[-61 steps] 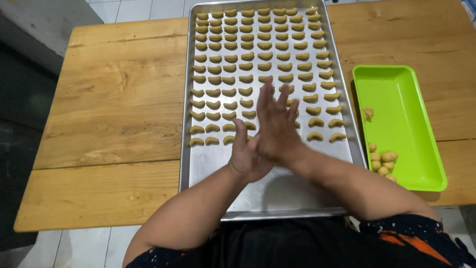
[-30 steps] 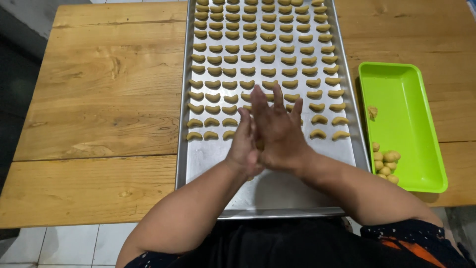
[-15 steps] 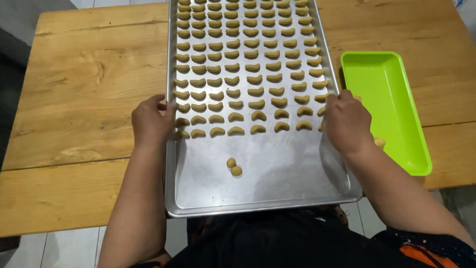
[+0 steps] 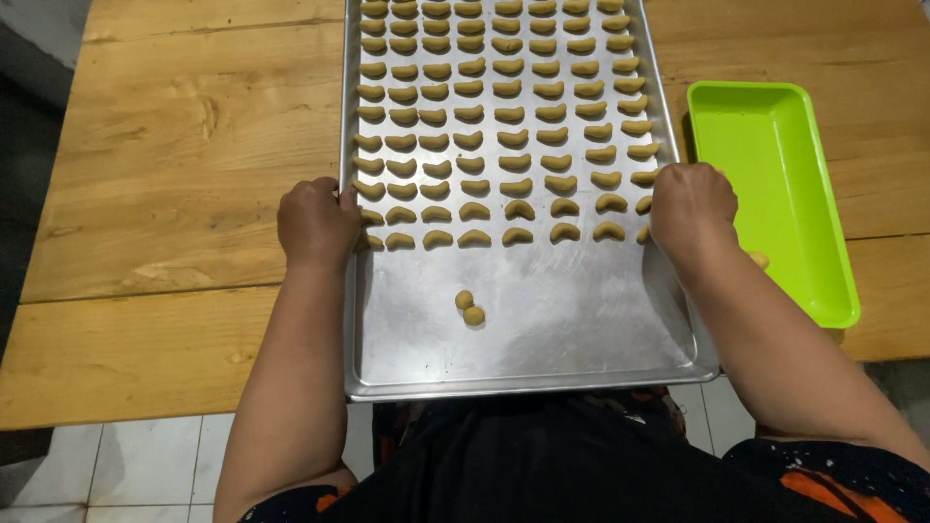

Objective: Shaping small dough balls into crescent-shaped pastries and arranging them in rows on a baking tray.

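Hands are gripping: your left hand (image 4: 318, 221) at nine o'clock and right hand (image 4: 692, 205) at three are closing fingers on the baking tray (image 4: 581, 334), where crescent dough pieces (image 4: 499, 116) are filling most rows, leaving two dough balls (image 4: 470, 307) unshaped on bare metal at six.

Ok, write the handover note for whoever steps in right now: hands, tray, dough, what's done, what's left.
Left hand: closed on the left rim of the tray.
Right hand: closed on the right rim.
Tray: on the wooden table, near edge overhanging toward the person.
Done: rows of crescent dough pieces cover most of the tray.
Left: the near strip of the tray is bare apart from two dough balls, not shaped into crescents. A green tray sits to the right, with one dough piece showing by the right wrist.
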